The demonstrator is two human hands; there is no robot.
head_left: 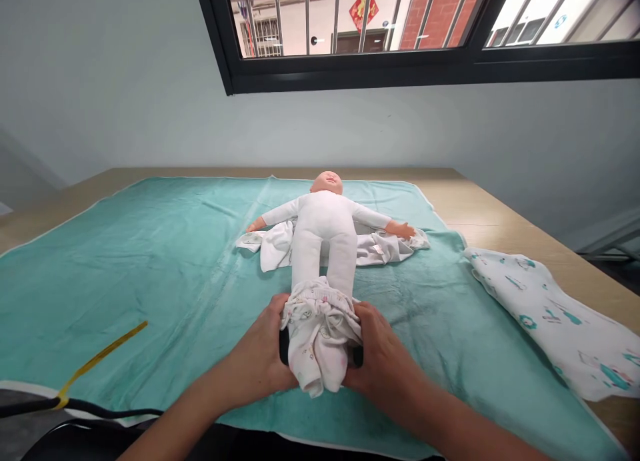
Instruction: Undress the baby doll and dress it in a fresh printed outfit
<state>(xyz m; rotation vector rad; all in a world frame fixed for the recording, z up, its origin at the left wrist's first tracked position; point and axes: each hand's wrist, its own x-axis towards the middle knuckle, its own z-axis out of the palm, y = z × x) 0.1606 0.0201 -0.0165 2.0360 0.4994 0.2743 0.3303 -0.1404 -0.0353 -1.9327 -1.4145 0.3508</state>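
Note:
A baby doll (pixel 327 214) with a white cloth body lies on its back, arms spread, head toward the wall. White printed baby pants (pixel 320 314) are bunched around the lower ends of its legs, hiding its feet. My left hand (pixel 267 348) is closed on the left side of the pants, and my right hand (pixel 377 351) grips their right side. Dark patches show between each palm and the cloth; what they are I cannot tell. Under the doll's arms and back lies a spread white garment (pixel 383 248).
A teal blanket (pixel 175 261) covers much of the wooden table (pixel 480 211). At right lies a folded white cloth with green prints (pixel 550 314). A black cable (pixel 110 411) with a yellow tie (pixel 100 358) crosses the front left edge. Behind stands a wall with a barred window (pixel 350 71).

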